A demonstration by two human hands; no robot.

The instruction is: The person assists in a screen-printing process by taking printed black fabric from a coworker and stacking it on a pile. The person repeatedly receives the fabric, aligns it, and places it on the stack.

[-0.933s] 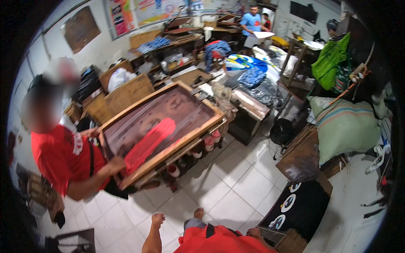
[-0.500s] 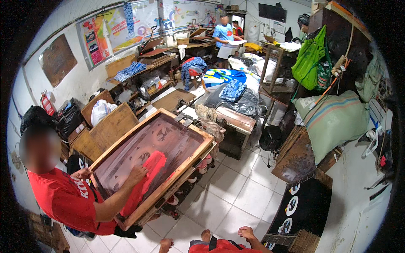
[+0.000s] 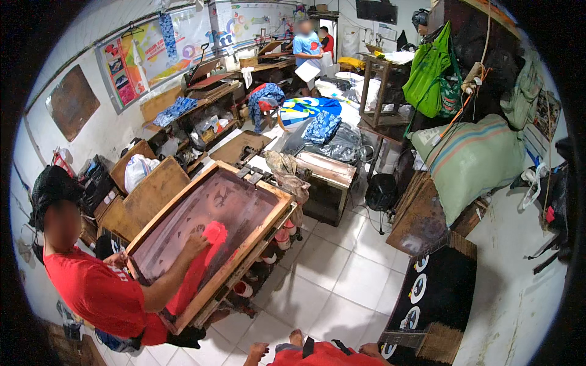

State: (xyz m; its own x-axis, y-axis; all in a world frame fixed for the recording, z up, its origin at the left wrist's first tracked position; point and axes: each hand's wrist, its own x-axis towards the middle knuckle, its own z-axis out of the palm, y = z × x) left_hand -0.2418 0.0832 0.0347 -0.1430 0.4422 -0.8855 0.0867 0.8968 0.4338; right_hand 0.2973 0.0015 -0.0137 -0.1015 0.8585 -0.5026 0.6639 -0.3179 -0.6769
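Observation:
My left hand (image 3: pixel 258 352) hangs low at the bottom edge, left of my red shirt (image 3: pixel 323 354). Its fingers look curled, and nothing shows in them. On the other side of the shirt is my right hand (image 3: pixel 370 349), small and partly cut off, its fingers not clear. Nearest to it lies black fabric (image 3: pixel 448 287) with round white prints, on the right. Ahead and left, a co-worker in a red shirt (image 3: pixel 101 293) leans over a wooden-framed printing screen (image 3: pixel 238 213). One of the co-worker's hands is over the red ink (image 3: pixel 204 262); the other grips the frame's left side.
White floor tiles (image 3: pixel 329 262) stretch ahead of my bare foot. Ink pots (image 3: pixel 243 289) stand under the screen's edge. A stuffed pale green sack (image 3: pixel 470 165) rests on boards at right, near a black bin (image 3: pixel 381 190). Another person in blue (image 3: pixel 306 46) stands far back.
My view has shifted, so the room sits farther left. My right hand has dropped toward the bottom edge. The co-worker's hand remains over the red ink on the screen.

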